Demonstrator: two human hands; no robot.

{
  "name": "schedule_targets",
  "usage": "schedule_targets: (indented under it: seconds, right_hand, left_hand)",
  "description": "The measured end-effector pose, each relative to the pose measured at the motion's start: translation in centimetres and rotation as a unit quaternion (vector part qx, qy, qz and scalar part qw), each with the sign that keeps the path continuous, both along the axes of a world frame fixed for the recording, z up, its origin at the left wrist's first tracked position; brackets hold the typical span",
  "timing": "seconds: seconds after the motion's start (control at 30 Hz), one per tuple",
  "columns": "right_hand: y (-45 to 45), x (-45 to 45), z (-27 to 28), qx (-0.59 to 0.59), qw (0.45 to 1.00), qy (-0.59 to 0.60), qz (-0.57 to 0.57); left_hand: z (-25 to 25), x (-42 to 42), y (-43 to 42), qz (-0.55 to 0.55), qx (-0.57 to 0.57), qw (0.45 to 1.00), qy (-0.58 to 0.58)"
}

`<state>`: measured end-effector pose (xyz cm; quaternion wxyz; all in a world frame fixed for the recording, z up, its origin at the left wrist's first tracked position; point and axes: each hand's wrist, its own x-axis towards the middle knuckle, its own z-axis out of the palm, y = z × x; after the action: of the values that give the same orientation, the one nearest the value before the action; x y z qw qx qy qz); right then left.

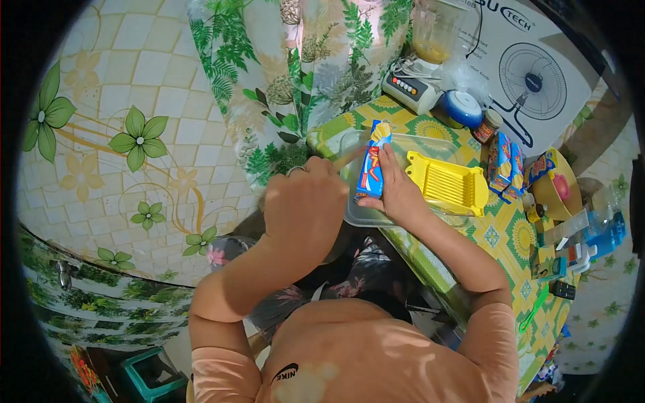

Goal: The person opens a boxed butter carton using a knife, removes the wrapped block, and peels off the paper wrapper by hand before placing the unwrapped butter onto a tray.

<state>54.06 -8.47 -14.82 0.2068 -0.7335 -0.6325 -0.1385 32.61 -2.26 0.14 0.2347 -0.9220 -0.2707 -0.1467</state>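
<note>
My right hand (398,188) holds a blue and yellow snack pack (371,168) upright, with the thumb and fingers along its side, above the left part of a clear plastic container (354,213). My left hand (304,209) is raised to the left of the pack, closed in a fist with a ring on one finger. A thin, blurred object sticks out from it toward the pack; I cannot make out what it is. Just right of my right hand, a yellow slotted plastic tray (447,185) lies over the container.
A blender base (411,91), a blue-lidded bowl (459,109) and a jar (488,126) stand at the back. More blue packs (502,164), a yellow bowl (557,191), bottles, a green knife (534,307) and a black remote (562,290) are at the right.
</note>
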Motion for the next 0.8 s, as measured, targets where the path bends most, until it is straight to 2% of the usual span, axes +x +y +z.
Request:
schedule_targets:
  seconds: [0.5,0.7,0.8]
  right_hand:
    - [-0.1,-0.2,0.3,0.013,1.000,-0.010,0.005]
    - [-0.1,-0.3,0.5,0.006,1.000,-0.005,-0.001]
    - [-0.2,-0.2,0.4,0.010,1.000,0.001,0.002]
  left_hand:
    - [1.0,0.8,0.4,-0.053,-0.014,0.998,0.017]
    - [1.2,1.3,0.7,-0.099,-0.020,0.995,-0.024]
    - [1.7,1.4,0.5,-0.073,-0.022,0.997,0.004]
